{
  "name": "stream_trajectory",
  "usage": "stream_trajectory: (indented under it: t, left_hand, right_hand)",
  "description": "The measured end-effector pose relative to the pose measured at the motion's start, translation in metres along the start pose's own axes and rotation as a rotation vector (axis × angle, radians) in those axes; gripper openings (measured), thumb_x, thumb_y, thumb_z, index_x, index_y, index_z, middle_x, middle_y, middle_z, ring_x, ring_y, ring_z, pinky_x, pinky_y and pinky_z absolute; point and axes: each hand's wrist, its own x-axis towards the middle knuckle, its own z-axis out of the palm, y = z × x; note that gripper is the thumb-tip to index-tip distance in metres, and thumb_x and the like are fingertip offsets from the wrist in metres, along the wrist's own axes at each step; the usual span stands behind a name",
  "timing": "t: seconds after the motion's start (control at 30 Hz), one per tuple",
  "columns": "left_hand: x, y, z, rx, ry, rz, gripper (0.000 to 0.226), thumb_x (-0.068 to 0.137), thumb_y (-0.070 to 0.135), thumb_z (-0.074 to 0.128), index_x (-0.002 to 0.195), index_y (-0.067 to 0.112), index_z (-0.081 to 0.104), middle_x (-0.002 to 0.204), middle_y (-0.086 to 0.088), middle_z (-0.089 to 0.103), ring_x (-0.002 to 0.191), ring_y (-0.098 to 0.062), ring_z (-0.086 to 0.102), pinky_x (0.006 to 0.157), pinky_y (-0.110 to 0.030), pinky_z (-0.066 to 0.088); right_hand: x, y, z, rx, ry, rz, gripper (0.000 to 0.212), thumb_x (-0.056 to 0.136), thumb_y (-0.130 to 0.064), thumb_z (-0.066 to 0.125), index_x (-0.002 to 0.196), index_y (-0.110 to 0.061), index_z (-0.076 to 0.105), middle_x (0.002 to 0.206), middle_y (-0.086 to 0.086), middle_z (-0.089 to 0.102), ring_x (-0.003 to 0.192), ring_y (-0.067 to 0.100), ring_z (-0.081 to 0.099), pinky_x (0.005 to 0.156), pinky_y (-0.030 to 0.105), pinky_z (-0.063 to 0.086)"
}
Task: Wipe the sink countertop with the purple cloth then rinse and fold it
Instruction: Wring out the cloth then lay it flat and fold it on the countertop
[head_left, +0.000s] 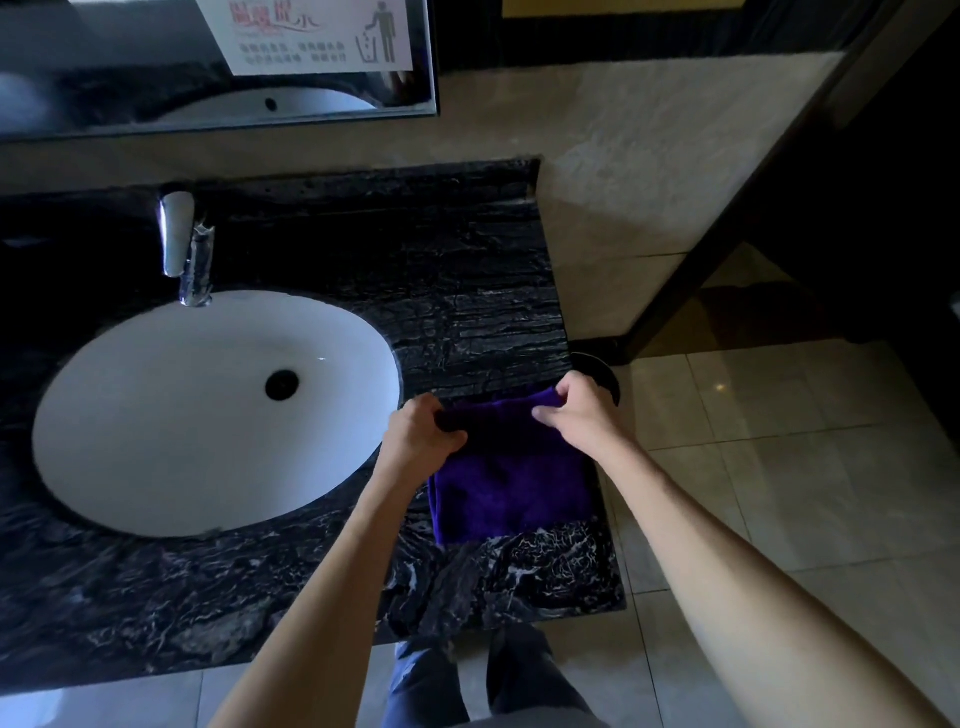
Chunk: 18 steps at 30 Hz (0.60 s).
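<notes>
Left grip (423, 428) and right grip (576, 410) each pinch the far edge of the soft purple plush cloth (511, 488), lower centre; I judge it limp and light, best taken at its corners.

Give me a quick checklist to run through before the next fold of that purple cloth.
1. Left hand grips the cloth's far edge: ok.
2. Right hand grips that same edge: ok.
3. Purple cloth lies on the countertop, not in the sink: ok.
4. Near edge lies straight: ok.
5. Faucet shut off: cannot tell, though no stream shows.
6. Cloth rinsed: cannot tell.
</notes>
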Motion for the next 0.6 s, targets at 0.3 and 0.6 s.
stream_trajectory:
  t: [0.3, 0.6]
  left_hand:
    - [0.022, 0.001, -0.002, -0.068, 0.089, 0.065, 0.017, 0.077, 0.004, 0.074, 0.085, 0.004, 0.059, 0.068, 0.004, 0.049, 0.060, -0.010, 0.041, 0.046, -0.017, 0.034]
    - [0.086, 0.016, -0.023, -0.335, 0.211, 0.039, 0.023, 0.074, 0.008, 0.081, 0.090, 0.011, 0.065, 0.079, -0.002, 0.065, 0.071, -0.022, 0.059, 0.062, -0.032, 0.052]
  right_hand:
    - [0.014, -0.004, 0.004, 0.197, 0.092, -0.009, 0.018, 0.083, -0.012, 0.078, 0.094, -0.008, 0.064, 0.083, 0.002, 0.061, 0.076, 0.019, 0.056, 0.064, 0.030, 0.039]
    - [0.063, -0.029, -0.008, 0.383, 0.163, -0.015, 0.018, 0.083, -0.017, 0.079, 0.098, -0.013, 0.069, 0.094, 0.002, 0.070, 0.085, 0.022, 0.065, 0.075, 0.032, 0.047]
